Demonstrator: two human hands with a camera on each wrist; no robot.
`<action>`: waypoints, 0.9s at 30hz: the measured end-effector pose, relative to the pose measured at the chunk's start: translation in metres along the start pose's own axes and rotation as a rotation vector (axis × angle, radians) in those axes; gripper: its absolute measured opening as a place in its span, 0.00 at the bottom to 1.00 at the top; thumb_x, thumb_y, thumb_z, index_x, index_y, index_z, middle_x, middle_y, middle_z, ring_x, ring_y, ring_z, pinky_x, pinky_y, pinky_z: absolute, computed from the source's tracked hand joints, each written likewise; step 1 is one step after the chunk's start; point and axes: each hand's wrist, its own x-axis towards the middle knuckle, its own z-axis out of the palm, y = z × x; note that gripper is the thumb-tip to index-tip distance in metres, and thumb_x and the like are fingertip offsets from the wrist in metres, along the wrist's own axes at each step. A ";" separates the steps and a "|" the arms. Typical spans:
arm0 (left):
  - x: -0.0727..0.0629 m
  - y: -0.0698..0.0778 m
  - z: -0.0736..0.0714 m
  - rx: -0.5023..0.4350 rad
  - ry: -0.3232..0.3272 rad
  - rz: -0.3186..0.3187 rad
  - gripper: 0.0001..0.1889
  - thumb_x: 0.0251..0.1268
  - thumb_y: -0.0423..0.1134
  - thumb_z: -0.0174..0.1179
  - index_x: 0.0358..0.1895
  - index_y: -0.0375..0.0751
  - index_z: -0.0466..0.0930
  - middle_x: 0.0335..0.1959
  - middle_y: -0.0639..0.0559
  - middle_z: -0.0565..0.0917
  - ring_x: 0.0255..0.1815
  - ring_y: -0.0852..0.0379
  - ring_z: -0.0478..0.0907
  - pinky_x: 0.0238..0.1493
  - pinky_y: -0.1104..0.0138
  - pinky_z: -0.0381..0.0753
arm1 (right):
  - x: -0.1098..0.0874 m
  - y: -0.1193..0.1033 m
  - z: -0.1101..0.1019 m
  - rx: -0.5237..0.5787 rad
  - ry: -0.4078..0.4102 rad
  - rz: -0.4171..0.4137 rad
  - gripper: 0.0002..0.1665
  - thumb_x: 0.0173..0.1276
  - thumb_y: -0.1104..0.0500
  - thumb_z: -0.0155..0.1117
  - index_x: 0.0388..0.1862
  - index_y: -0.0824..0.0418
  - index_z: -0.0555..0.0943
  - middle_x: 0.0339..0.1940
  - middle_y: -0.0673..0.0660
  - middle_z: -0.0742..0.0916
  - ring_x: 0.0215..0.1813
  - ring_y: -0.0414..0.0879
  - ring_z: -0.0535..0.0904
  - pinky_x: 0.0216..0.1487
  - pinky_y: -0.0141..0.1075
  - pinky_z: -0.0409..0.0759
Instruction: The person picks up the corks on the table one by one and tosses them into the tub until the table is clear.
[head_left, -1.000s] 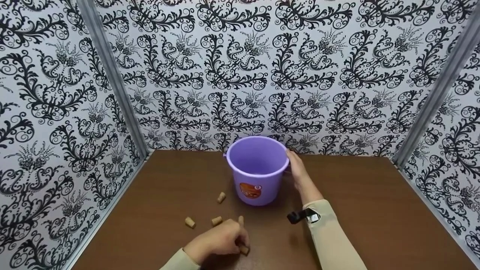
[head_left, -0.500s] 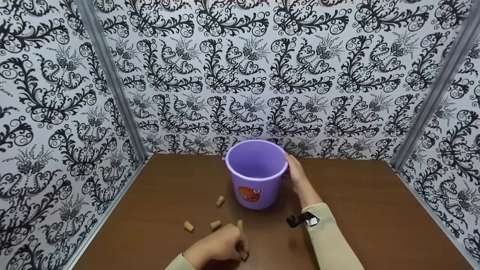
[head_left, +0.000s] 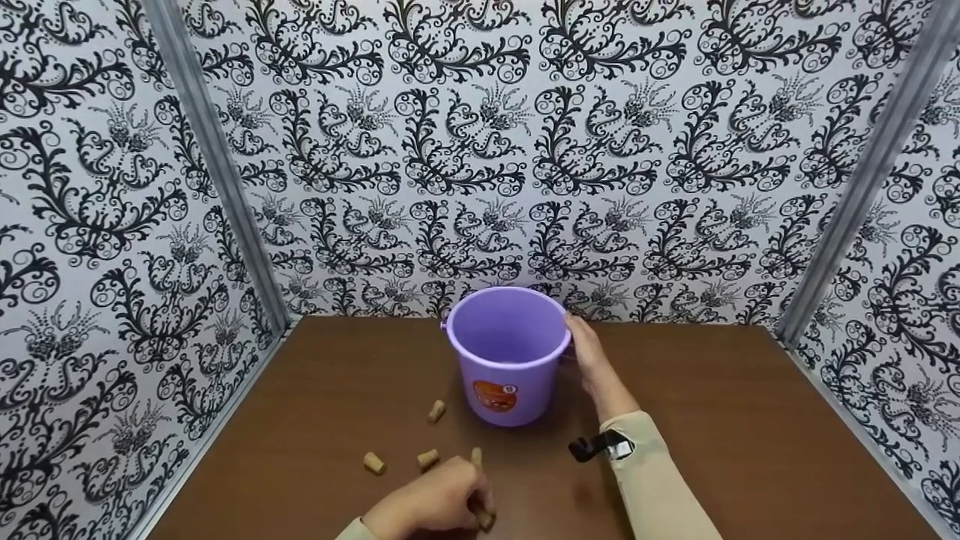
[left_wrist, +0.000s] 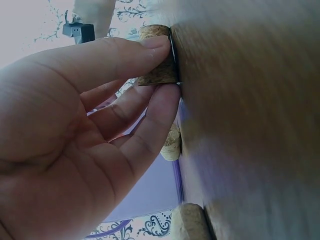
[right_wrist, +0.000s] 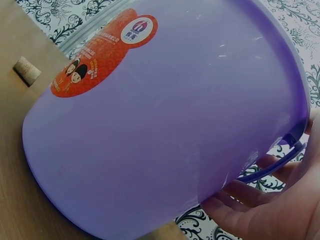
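My left hand (head_left: 442, 496) is low over the brown table and pinches a cork (left_wrist: 159, 74) between thumb and fingers. In the left wrist view that cork stays against the tabletop. Another cork (head_left: 477, 456) shows just beyond the knuckles, partly hidden by the hand. A purple bucket (head_left: 517, 390) stands upright farther back, with an orange sticker (head_left: 494, 396) on its front. At its right side my right hand (head_left: 590, 356) holds the rim. The right wrist view has its fingers against the bucket wall near the purple handle (right_wrist: 272, 169); the thumb is mostly hidden.
Loose corks lie left of the bucket: one cork (head_left: 436, 410) close to it, one cork (head_left: 428, 459) by the left hand, one cork (head_left: 374, 463) farther left. Patterned wall panels (head_left: 487, 150) enclose the table (head_left: 720, 420) at back and sides.
The head view has tilted up a little, so everything sits slightly lower in it. Both hands keep their places: the left at the cork, the right on the bucket.
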 end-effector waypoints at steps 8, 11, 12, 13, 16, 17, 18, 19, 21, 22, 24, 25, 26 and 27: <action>-0.008 0.001 0.000 -0.082 0.011 0.029 0.08 0.55 0.30 0.73 0.32 0.49 0.92 0.29 0.67 0.89 0.29 0.80 0.74 0.33 0.86 0.75 | -0.004 0.002 0.003 0.008 0.002 -0.019 0.31 0.89 0.50 0.40 0.72 0.74 0.72 0.66 0.76 0.79 0.69 0.65 0.74 0.72 0.48 0.68; -0.010 0.002 0.001 -0.143 -0.006 0.014 0.05 0.61 0.32 0.72 0.33 0.48 0.92 0.31 0.66 0.90 0.30 0.80 0.76 0.35 0.84 0.78 | -0.006 0.002 0.004 0.027 0.000 -0.030 0.31 0.89 0.51 0.40 0.72 0.74 0.72 0.66 0.77 0.79 0.70 0.65 0.74 0.74 0.51 0.67; -0.011 0.002 0.000 -0.164 -0.016 0.002 0.05 0.62 0.32 0.72 0.34 0.48 0.92 0.31 0.66 0.90 0.31 0.79 0.77 0.35 0.84 0.79 | -0.006 0.002 0.005 0.029 -0.002 -0.036 0.31 0.89 0.51 0.40 0.72 0.75 0.72 0.67 0.77 0.79 0.70 0.65 0.74 0.75 0.51 0.66; -0.011 0.002 0.000 -0.172 -0.023 -0.004 0.05 0.63 0.32 0.71 0.34 0.48 0.93 0.31 0.66 0.90 0.31 0.79 0.77 0.35 0.83 0.79 | -0.007 0.002 0.005 0.032 -0.003 -0.039 0.31 0.89 0.51 0.40 0.72 0.75 0.72 0.67 0.77 0.79 0.71 0.66 0.73 0.76 0.52 0.66; -0.011 0.002 -0.001 -0.179 -0.030 -0.019 0.05 0.63 0.33 0.72 0.35 0.48 0.93 0.32 0.66 0.90 0.33 0.78 0.79 0.36 0.82 0.80 | -0.007 0.001 0.005 0.026 -0.004 -0.044 0.31 0.89 0.53 0.40 0.72 0.77 0.71 0.67 0.79 0.78 0.72 0.68 0.72 0.78 0.53 0.63; -0.010 0.003 -0.002 -0.172 -0.026 -0.022 0.05 0.63 0.33 0.72 0.35 0.48 0.93 0.32 0.66 0.90 0.33 0.78 0.79 0.36 0.82 0.80 | -0.006 0.001 0.005 0.028 -0.006 -0.041 0.30 0.89 0.53 0.40 0.71 0.78 0.71 0.67 0.79 0.77 0.72 0.69 0.72 0.79 0.54 0.63; -0.010 0.003 -0.002 -0.169 -0.022 -0.024 0.05 0.62 0.33 0.72 0.34 0.48 0.92 0.32 0.66 0.90 0.33 0.78 0.79 0.36 0.82 0.79 | -0.005 0.001 0.004 0.032 -0.008 -0.038 0.30 0.89 0.54 0.40 0.71 0.79 0.70 0.67 0.80 0.77 0.72 0.70 0.71 0.79 0.55 0.62; -0.009 0.004 -0.002 -0.161 -0.015 -0.023 0.05 0.61 0.32 0.72 0.34 0.48 0.92 0.32 0.66 0.90 0.32 0.78 0.79 0.36 0.83 0.79 | -0.005 0.001 0.004 0.032 -0.012 -0.035 0.30 0.89 0.55 0.40 0.71 0.79 0.70 0.67 0.81 0.77 0.72 0.70 0.71 0.80 0.55 0.61; -0.007 0.006 -0.004 -0.135 0.007 -0.017 0.05 0.60 0.33 0.72 0.33 0.49 0.92 0.30 0.67 0.89 0.31 0.78 0.78 0.35 0.84 0.77 | -0.003 0.002 0.002 0.031 -0.014 -0.033 0.30 0.89 0.56 0.39 0.71 0.81 0.69 0.67 0.82 0.76 0.73 0.72 0.70 0.80 0.56 0.61; -0.005 0.007 -0.005 -0.108 0.024 -0.007 0.05 0.60 0.33 0.72 0.33 0.50 0.92 0.30 0.67 0.89 0.31 0.79 0.77 0.34 0.84 0.76 | -0.002 0.002 0.002 0.032 -0.014 -0.031 0.30 0.89 0.56 0.39 0.71 0.81 0.69 0.67 0.82 0.76 0.73 0.72 0.70 0.80 0.57 0.62; -0.002 0.008 -0.009 -0.065 0.062 0.015 0.06 0.59 0.33 0.72 0.32 0.51 0.91 0.29 0.67 0.88 0.32 0.77 0.77 0.35 0.85 0.74 | -0.002 0.002 0.001 0.031 -0.010 -0.033 0.30 0.89 0.56 0.40 0.71 0.81 0.69 0.67 0.82 0.76 0.72 0.71 0.70 0.79 0.56 0.62; -0.001 0.008 -0.012 -0.037 0.085 0.032 0.06 0.58 0.32 0.72 0.32 0.51 0.91 0.30 0.67 0.88 0.32 0.77 0.76 0.36 0.85 0.73 | -0.001 0.002 0.000 0.030 -0.007 -0.036 0.30 0.89 0.55 0.40 0.71 0.80 0.70 0.67 0.82 0.76 0.72 0.71 0.71 0.79 0.56 0.63; 0.001 0.008 -0.016 -0.024 0.108 0.046 0.06 0.58 0.32 0.72 0.32 0.50 0.91 0.30 0.66 0.88 0.33 0.76 0.77 0.37 0.85 0.73 | -0.001 0.003 0.000 0.032 -0.002 -0.037 0.30 0.89 0.54 0.41 0.71 0.80 0.70 0.67 0.81 0.77 0.72 0.70 0.71 0.78 0.55 0.63; 0.003 0.008 -0.019 -0.016 0.130 0.058 0.07 0.57 0.30 0.72 0.32 0.49 0.91 0.31 0.64 0.88 0.34 0.75 0.77 0.37 0.85 0.74 | -0.001 0.003 -0.001 0.030 0.001 -0.041 0.31 0.89 0.53 0.41 0.71 0.79 0.70 0.67 0.80 0.77 0.72 0.70 0.71 0.79 0.55 0.63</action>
